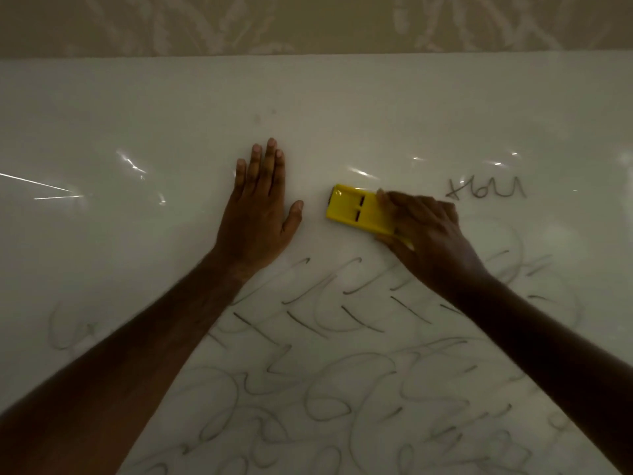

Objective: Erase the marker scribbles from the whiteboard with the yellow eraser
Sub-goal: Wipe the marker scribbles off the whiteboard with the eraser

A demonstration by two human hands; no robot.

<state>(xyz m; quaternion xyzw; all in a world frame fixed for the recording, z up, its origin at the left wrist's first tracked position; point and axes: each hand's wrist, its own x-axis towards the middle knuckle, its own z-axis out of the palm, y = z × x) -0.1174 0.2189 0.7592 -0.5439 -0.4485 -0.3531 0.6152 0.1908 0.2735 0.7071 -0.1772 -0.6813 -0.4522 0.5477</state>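
Right now, right hand (424, 231) fingers (385, 197) curled over yellow eraser (359, 212), gripping its right end, eraser flat on whiteboard (342, 108) near centre. Left hand (258, 207) just left of eraser, apart from it, palm down, fingers straight and together, thumb spread, pressing on board. Marker scribbles (342, 371) fill near part of board, under both forearms. Small dark scrawl (486, 190) lies right of eraser. Patterned beige wall (308, 22) beyond far edge.
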